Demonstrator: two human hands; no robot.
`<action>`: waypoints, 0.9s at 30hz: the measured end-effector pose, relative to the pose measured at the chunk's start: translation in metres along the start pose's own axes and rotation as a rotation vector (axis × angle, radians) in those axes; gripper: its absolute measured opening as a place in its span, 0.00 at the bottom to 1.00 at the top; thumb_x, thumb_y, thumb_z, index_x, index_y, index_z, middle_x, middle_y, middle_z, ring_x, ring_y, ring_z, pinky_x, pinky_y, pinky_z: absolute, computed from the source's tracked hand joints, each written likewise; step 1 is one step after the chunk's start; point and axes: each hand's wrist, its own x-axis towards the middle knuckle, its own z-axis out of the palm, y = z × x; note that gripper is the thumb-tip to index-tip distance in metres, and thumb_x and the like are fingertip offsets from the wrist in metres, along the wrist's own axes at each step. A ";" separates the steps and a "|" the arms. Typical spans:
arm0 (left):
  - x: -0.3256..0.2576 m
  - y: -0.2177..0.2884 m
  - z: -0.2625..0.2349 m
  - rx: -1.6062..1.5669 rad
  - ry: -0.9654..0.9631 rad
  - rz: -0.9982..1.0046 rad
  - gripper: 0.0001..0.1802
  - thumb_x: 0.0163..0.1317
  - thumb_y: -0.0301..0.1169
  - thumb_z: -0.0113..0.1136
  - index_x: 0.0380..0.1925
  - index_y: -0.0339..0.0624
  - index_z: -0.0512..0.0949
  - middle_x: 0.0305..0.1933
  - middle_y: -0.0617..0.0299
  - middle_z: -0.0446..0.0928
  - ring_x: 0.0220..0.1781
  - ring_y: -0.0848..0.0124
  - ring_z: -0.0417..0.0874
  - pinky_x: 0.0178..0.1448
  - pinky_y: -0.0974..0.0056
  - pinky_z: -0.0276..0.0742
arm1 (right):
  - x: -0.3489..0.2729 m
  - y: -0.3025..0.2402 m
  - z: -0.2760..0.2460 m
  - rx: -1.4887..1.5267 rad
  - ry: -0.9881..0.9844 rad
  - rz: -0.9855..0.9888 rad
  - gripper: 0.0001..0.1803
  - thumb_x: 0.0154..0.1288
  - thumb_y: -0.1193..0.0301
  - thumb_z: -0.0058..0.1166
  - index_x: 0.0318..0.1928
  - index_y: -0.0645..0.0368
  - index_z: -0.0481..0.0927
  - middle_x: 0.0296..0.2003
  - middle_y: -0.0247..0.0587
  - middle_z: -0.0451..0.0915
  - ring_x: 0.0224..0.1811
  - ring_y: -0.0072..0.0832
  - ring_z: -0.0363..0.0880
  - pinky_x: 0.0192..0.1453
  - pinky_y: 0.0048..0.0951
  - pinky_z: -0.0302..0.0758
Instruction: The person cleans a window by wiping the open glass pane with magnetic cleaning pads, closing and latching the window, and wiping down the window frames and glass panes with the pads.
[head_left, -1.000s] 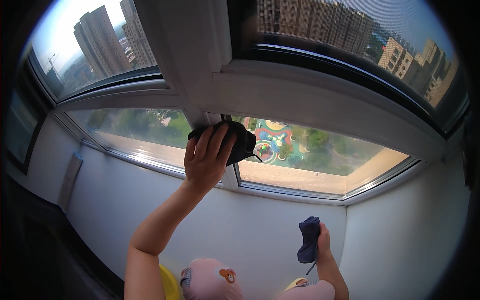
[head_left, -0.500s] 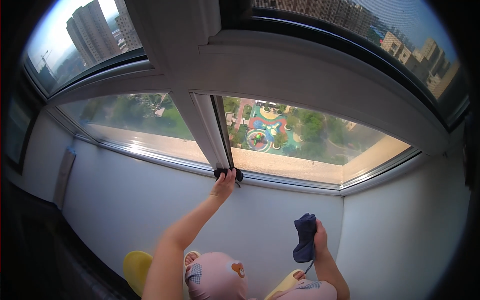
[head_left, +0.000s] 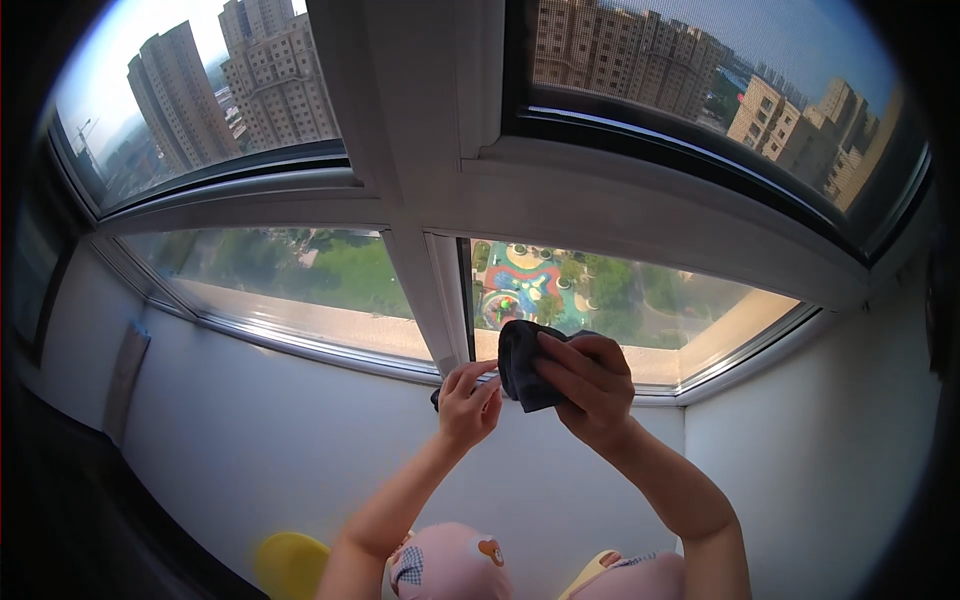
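Your right hand [head_left: 590, 385] is clamped on the dark cloth [head_left: 525, 362] and your left hand [head_left: 468, 402] pinches its near edge, both at the window sill [head_left: 330, 345] beside the white mullion [head_left: 430, 300]; a loose pinch risks dropping the cloth along the wall

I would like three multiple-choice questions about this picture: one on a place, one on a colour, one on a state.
1. Where are both hands?
A. at the foot of the white window post
B. on the yellow thing
C. on the upper pane

2. What colour is the cloth?
A. white
B. dark grey
C. red

3. What does the right hand do?
A. hangs empty
B. grips the cloth
C. presses flat on the wall

Answers:
1 A: the left hand and right hand meet below the window post.
2 B: the cloth looks dark grey.
3 B: its fingers curl around the cloth.
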 end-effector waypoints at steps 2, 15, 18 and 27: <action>0.014 -0.006 -0.008 -0.028 0.151 -0.005 0.11 0.44 0.20 0.60 0.31 0.42 0.80 0.44 0.58 0.77 0.44 0.60 0.77 0.47 0.62 0.73 | 0.039 0.001 0.024 -0.078 0.106 -0.122 0.16 0.41 0.78 0.59 0.36 0.57 0.82 0.45 0.37 0.81 0.41 0.33 0.72 0.43 0.29 0.73; 0.017 -0.039 -0.037 -0.088 0.259 -0.162 0.14 0.47 0.15 0.56 0.33 0.43 0.80 0.41 0.58 0.77 0.42 0.63 0.75 0.44 0.65 0.72 | -0.109 0.037 0.176 -0.399 -0.020 0.176 0.15 0.50 0.73 0.53 0.41 0.50 0.83 0.51 0.23 0.77 0.47 0.25 0.69 0.49 0.26 0.66; 0.007 -0.045 -0.034 -0.099 0.242 -0.222 0.14 0.48 0.15 0.56 0.33 0.43 0.80 0.42 0.58 0.77 0.42 0.63 0.75 0.42 0.66 0.72 | -0.162 0.040 0.196 -0.319 -0.167 0.223 0.14 0.49 0.75 0.53 0.37 0.51 0.84 0.48 0.25 0.79 0.44 0.26 0.71 0.49 0.27 0.67; -0.010 -0.038 -0.041 -0.120 0.327 -0.198 0.13 0.47 0.12 0.54 0.27 0.43 0.79 0.36 0.59 0.76 0.36 0.65 0.75 0.40 0.66 0.71 | -0.120 0.031 0.161 -0.082 -0.095 0.239 0.18 0.44 0.77 0.54 0.39 0.51 0.82 0.47 0.24 0.79 0.43 0.29 0.72 0.48 0.30 0.72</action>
